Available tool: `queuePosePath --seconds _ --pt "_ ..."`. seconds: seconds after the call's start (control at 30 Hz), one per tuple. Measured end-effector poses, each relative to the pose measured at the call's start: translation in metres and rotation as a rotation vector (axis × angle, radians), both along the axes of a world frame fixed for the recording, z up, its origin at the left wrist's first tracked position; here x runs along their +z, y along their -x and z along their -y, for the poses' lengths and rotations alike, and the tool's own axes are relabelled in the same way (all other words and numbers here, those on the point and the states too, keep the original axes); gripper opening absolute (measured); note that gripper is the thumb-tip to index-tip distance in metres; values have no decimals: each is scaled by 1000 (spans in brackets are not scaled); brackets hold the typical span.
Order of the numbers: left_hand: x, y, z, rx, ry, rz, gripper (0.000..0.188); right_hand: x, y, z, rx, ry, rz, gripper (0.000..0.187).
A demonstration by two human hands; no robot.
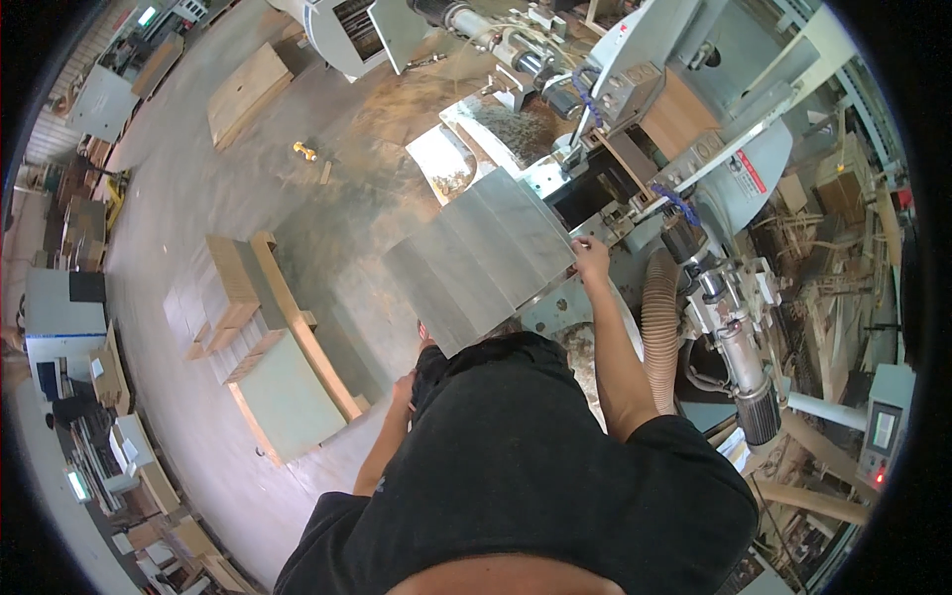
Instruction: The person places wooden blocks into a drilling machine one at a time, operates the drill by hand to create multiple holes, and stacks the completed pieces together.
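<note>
In front of my body lies a flat grey surface (481,258) made of several long strips side by side, at the foot of a machine. My right hand (591,258) is at its right corner, with fingers curled together beside the machine's dark opening. What they grip, if anything, is too small to make out. My left hand (403,388) is low by my left thigh, against the dark clothing, and its fingers are mostly hidden. A small red and white item (421,329) shows just ahead of it, near the grey surface's lower left corner.
The machine's motor unit (739,372) and a ribbed hose (659,322) stand close on my right, with wood offcuts (828,307) beyond. To the left, a pallet (297,337) bears stacked boards (288,387). A yellow object (304,151) lies on the floor. A control box (883,426) is at far right.
</note>
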State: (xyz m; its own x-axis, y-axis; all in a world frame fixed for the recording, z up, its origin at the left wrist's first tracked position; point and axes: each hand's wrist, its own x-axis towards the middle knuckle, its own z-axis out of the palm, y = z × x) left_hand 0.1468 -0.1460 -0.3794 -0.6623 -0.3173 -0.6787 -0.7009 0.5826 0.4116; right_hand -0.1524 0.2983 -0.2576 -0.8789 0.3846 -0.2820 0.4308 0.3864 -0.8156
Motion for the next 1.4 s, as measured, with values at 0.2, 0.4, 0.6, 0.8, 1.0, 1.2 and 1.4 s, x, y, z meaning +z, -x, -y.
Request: queuePosePath --seconds 0.2,0.4,0.6,0.8,1.0,1.2,1.4 --pt "43 21 -17 486 -135 85 51 -3 -1 5 -82 84 21 19" --pt "19 -3 -34 98 -66 100 51 15 -7 4 -71 277 22 17" --pt "-13 1 -24 -461 60 97 41 21 -9 11 -108 226 -28 15" --pt "25 30 -33 679 -416 98 55 31 -7 7 -87 337 46 17" --pt "42 50 -32 424 -222 42 54 30 -12 0 -104 203 -28 18" --pt "32 36 -32 555 -279 51 56 32 4 -19 -17 -135 -311 21" --pt "3 25 -13 -393 -14 -143 56 65 32 -19 -25 -134 -308 28"
